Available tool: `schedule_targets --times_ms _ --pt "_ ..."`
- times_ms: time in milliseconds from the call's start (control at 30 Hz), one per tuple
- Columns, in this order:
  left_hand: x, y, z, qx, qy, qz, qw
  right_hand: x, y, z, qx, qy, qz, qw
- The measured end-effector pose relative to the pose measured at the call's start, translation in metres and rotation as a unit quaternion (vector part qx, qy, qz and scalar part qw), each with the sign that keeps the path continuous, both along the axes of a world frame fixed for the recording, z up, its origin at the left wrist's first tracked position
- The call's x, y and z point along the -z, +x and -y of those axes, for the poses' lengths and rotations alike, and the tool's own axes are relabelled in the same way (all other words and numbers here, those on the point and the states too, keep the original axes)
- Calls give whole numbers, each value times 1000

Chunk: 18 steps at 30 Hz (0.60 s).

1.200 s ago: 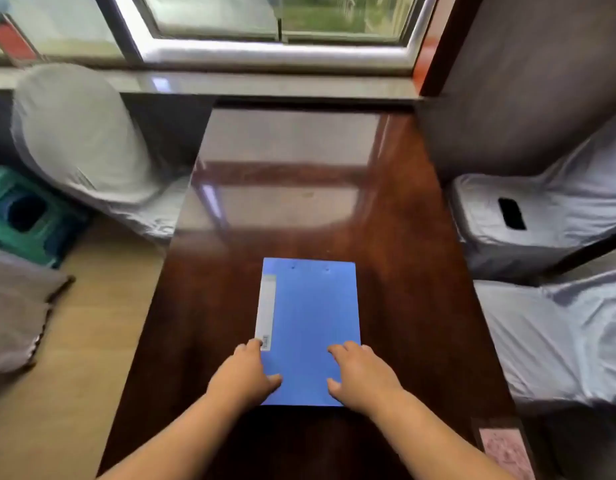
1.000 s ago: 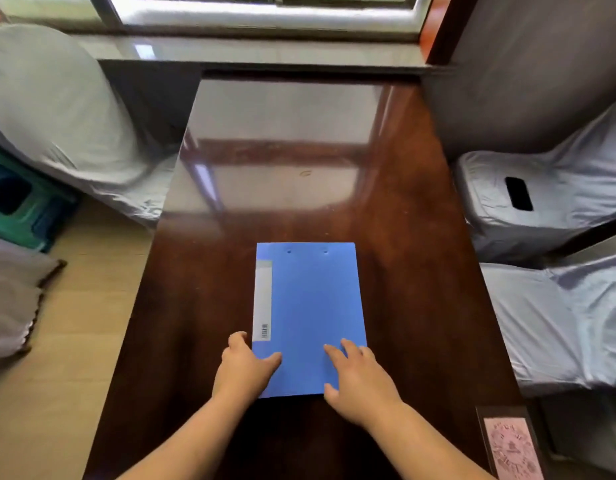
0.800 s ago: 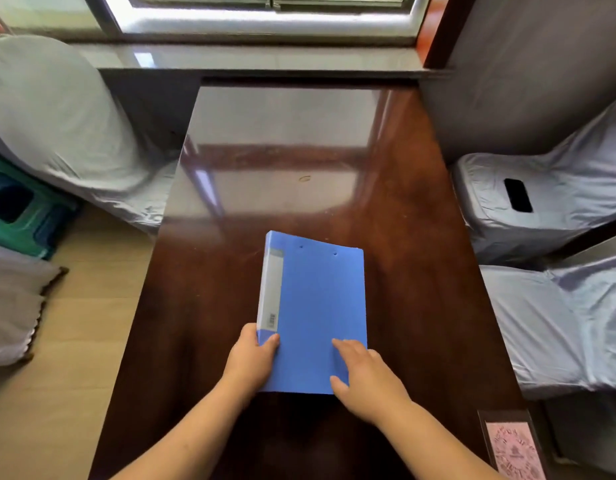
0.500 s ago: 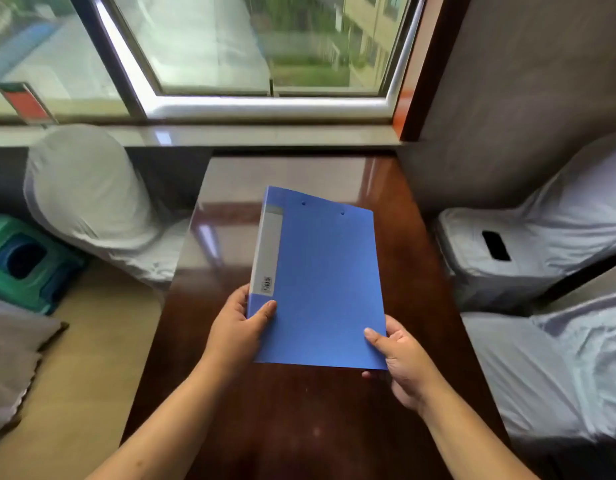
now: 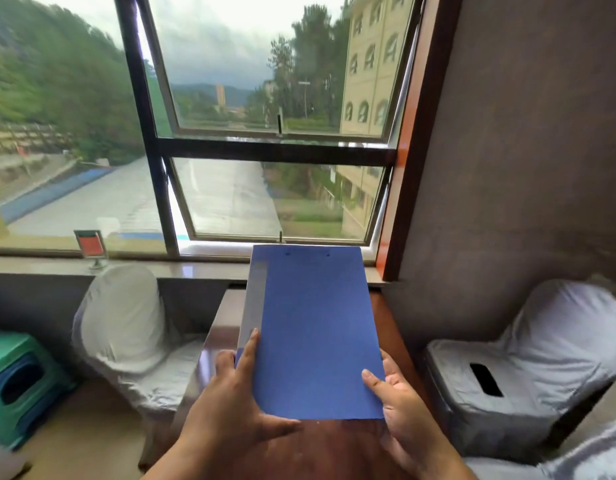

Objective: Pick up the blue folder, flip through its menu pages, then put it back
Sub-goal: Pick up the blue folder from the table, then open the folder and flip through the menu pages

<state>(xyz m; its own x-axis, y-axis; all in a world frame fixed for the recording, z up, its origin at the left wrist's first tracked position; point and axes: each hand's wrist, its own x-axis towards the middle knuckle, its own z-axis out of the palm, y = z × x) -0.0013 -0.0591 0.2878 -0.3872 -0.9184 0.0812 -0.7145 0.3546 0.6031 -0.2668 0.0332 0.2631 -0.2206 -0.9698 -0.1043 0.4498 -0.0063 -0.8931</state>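
Note:
The blue folder (image 5: 313, 334) is closed and held up in the air above the dark wooden table (image 5: 334, 448), its far end tilted up toward the window. Its pale spine label faces left. My left hand (image 5: 230, 407) grips the lower left corner, with fingers along the spine and the thumb under the bottom edge. My right hand (image 5: 400, 407) holds the lower right corner, thumb on the cover and palm beneath it.
White-covered chairs stand at the left (image 5: 123, 327) and at the right (image 5: 528, 368) of the table. A green plastic stool (image 5: 19, 382) is on the floor at far left. A small red sign (image 5: 90, 247) stands on the window sill.
Both hands lifted the folder off the table and raised it toward my face. My view tilted up from the tabletop to the window.

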Motion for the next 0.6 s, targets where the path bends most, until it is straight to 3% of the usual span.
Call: schedule_targets --times_ms 167,333,433,500,600 --pt "-27 5 -1 -6 -89 -17 996 -32 -5 -2 -47 35 67 996" --pt "-51 4 -1 -3 -173 -7 985 -59 -12 -2 -61 24 23 998" --pt "-54 10 0 -9 -247 -71 966 -68 -12 -5 -33 -9 3 999" --pt "-57 11 -1 -74 -196 -153 966 -71 -11 -10 -5 -22 6 1000" --pt "-56 11 4 -162 14 -324 932 -65 -16 -16 38 -34 22 998"
